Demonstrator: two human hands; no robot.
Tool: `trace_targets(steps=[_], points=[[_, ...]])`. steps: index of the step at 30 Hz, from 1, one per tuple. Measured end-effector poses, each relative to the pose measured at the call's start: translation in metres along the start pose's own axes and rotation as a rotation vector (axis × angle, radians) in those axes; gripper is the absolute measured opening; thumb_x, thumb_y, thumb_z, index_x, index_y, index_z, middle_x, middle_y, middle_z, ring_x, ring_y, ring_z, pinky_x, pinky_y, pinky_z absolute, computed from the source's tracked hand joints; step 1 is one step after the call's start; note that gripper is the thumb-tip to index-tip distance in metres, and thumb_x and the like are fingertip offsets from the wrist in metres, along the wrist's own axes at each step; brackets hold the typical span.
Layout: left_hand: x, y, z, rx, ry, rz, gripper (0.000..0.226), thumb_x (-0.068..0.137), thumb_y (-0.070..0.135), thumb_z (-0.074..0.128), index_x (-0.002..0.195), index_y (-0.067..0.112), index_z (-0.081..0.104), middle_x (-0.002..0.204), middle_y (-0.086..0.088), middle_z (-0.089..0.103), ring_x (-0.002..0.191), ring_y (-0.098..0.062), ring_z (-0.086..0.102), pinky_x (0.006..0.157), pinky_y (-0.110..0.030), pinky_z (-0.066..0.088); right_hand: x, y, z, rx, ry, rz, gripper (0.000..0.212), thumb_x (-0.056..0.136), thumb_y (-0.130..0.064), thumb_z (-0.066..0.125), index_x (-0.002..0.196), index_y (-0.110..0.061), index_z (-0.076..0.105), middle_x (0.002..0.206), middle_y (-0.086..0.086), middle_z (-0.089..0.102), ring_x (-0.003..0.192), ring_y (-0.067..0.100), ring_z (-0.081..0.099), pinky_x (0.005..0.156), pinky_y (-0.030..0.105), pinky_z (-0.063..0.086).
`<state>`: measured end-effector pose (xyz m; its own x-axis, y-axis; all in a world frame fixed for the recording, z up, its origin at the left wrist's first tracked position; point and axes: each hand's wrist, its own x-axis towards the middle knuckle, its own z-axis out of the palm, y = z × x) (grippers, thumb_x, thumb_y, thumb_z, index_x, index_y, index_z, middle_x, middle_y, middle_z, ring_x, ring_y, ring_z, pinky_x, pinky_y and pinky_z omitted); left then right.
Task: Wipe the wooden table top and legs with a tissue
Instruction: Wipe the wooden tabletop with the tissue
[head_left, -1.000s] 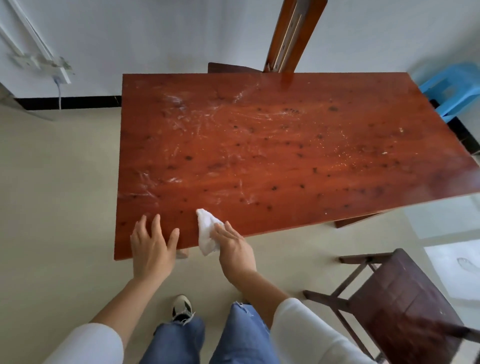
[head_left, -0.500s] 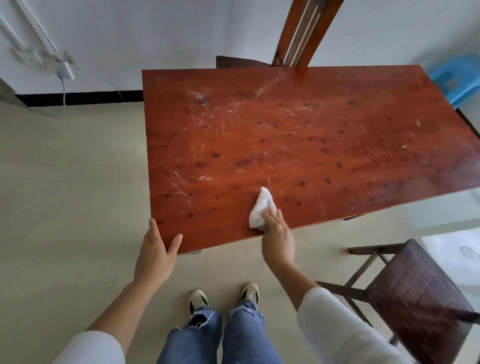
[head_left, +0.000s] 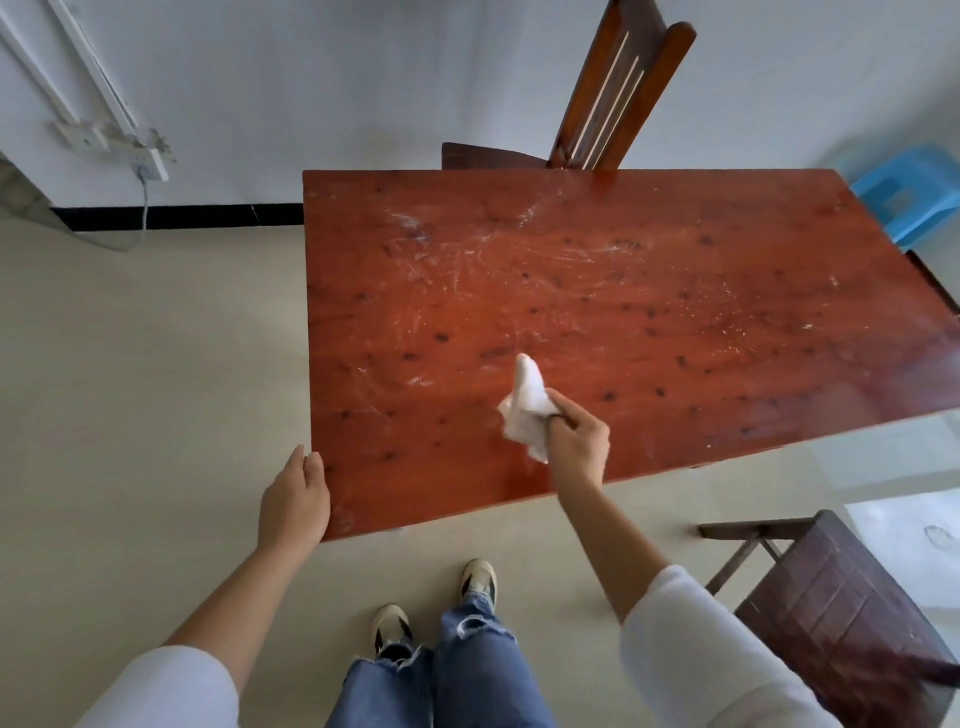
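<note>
Wiping the top. Right hand pinches the bunched tissue over the near middle of the table. Left hand, fingers relaxed, rests at the near-left corner. Advice: flatten the tissue, press evenly, and overlap strokes toward the far smears.

A chair behind the table, seemingly a stool at its right

Worktop cropped at three o'clock, its legs hidden beneath, blue stool cropped at two o'clock, fingers of the right hand partly hidden behind the tissue
</note>
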<state>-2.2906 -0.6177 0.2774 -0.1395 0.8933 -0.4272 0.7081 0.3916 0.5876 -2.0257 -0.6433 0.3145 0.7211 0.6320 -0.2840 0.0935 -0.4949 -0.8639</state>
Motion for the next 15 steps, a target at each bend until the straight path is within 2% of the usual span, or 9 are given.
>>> trace_targets(steps=[1,3,5,7,9,12,13,15], points=[[0.002,0.003,0.004,0.008,0.012,-0.016,0.049,0.101,0.028,0.024,0.136,-0.002,0.042,0.137,-0.022,0.048,0.125,-0.039,0.044,0.105,-0.047,0.034,0.025,0.0,-0.019,-0.011,0.125,0.041,0.045,0.081,0.006,0.045,0.113,-0.014,0.069,0.106,0.006,0.071,0.079,0.014,0.065,0.073,0.026,0.055],[0.004,0.008,0.01,0.04,0.05,-0.035,0.046,0.101,0.025,0.028,0.139,0.001,0.039,0.14,-0.02,0.046,0.128,-0.038,0.043,0.106,-0.045,0.033,0.069,0.007,-0.057,-0.069,0.297,0.098,0.046,0.083,0.007,0.042,0.118,-0.012,0.066,0.117,0.01,0.067,0.099,0.024,0.064,0.092,0.032,0.051],[0.004,0.009,0.012,0.092,0.084,-0.021,0.044,0.101,0.023,0.03,0.139,0.002,0.04,0.137,-0.02,0.049,0.125,-0.039,0.046,0.103,-0.045,0.037,0.1,0.02,-0.085,-0.205,0.321,0.143,0.047,0.084,0.005,0.043,0.123,-0.011,0.062,0.123,0.016,0.062,0.115,0.032,0.055,0.102,0.034,0.042],[0.005,0.005,0.011,0.131,0.108,-0.002,0.042,0.1,0.022,0.034,0.136,0.003,0.046,0.133,-0.019,0.054,0.12,-0.039,0.051,0.099,-0.045,0.04,0.109,0.032,-0.092,-0.444,0.212,0.147,0.045,0.088,-0.001,0.046,0.13,-0.012,0.056,0.126,0.021,0.056,0.121,0.036,0.045,0.102,0.038,0.037],[0.007,0.001,0.009,0.144,0.132,0.006,0.039,0.099,0.021,0.038,0.132,0.004,0.052,0.125,-0.02,0.059,0.114,-0.041,0.055,0.095,-0.046,0.042,0.102,0.043,-0.074,-0.597,0.151,0.062,0.046,0.09,-0.002,0.045,0.133,-0.015,0.052,0.126,0.019,0.054,0.118,0.036,0.041,0.098,0.038,0.036],[0.012,-0.001,0.009,0.145,0.163,0.019,0.037,0.097,0.02,0.043,0.127,0.003,0.056,0.102,-0.027,0.068,0.095,-0.043,0.061,0.084,-0.046,0.047,0.072,0.049,-0.019,-0.578,0.129,-0.163,0.055,0.082,0.007,0.044,0.129,-0.017,0.057,0.116,0.02,0.061,0.104,0.038,0.05,0.091,0.039,0.041],[0.012,-0.001,0.01,0.138,0.162,0.018,0.036,0.097,0.02,0.044,0.127,0.003,0.056,0.095,-0.027,0.069,0.088,-0.042,0.062,0.079,-0.045,0.047,0.057,0.047,0.002,-0.569,0.068,-0.219,0.058,0.08,0.009,0.043,0.129,-0.018,0.057,0.12,0.018,0.061,0.103,0.036,0.05,0.092,0.037,0.04],[0.013,-0.002,0.009,0.108,0.158,0.017,0.035,0.096,0.02,0.047,0.126,0.004,0.057,0.086,-0.026,0.069,0.072,-0.035,0.058,0.069,-0.04,0.044,0.025,0.043,0.037,-0.574,-0.119,-0.326,0.061,0.082,0.01,0.041,0.133,-0.022,0.053,0.137,0.002,0.053,0.112,0.027,0.043,0.097,0.032,0.03]])
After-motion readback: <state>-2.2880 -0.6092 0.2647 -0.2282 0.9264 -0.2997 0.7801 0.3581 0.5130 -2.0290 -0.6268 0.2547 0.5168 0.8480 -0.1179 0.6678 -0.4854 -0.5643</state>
